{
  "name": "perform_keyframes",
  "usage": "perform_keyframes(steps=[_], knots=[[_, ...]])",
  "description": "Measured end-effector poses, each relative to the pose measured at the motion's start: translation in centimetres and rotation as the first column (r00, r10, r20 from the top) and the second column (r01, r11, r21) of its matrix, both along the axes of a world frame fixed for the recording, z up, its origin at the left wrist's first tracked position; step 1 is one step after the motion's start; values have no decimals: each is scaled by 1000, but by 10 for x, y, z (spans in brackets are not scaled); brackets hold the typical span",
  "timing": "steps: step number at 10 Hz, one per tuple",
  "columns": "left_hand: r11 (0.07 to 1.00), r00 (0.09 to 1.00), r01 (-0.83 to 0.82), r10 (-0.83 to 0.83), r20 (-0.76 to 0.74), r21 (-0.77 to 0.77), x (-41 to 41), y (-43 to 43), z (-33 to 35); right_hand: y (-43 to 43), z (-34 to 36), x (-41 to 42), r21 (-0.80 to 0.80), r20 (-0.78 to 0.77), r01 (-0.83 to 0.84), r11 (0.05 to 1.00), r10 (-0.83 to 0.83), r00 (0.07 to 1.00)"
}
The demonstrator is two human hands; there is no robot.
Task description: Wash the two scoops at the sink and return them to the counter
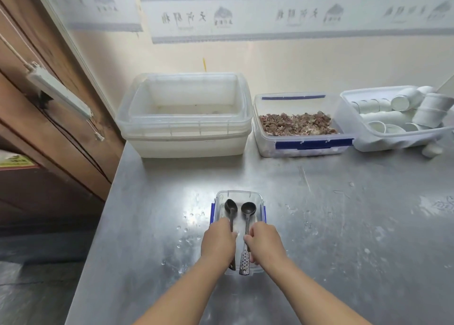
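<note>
Two dark scoops lie side by side over a small clear container with blue clips on the steel counter. The left scoop has an oval bowl; my left hand is closed around its handle. The right scoop has a round bowl and a perforated handle end; my right hand is closed around its handle. Both bowls point away from me, inside the container. No sink is in view.
At the back stand stacked translucent tubs, a clear box of brown flakes and a tray of white cups. Water drops spot the counter. The counter's left edge drops to a floor beside a wooden door.
</note>
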State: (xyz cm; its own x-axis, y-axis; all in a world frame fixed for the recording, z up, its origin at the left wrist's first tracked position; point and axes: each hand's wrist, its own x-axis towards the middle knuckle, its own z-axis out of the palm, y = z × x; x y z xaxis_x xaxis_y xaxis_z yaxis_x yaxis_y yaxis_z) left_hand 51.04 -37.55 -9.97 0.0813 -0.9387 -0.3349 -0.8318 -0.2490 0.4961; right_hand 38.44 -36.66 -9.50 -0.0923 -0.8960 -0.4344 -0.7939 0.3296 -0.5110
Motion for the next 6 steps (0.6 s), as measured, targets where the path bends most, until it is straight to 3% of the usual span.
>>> perform_keyframes(steps=[4,6], knots=[[995,989,102,-101,109,-3,0,3,-3,2,-11,8,-81,-166,-60,995,46,985],[987,997,28,-16,75,-158,20,9,24,5,16,4,-187,-184,-84,979,49,982]])
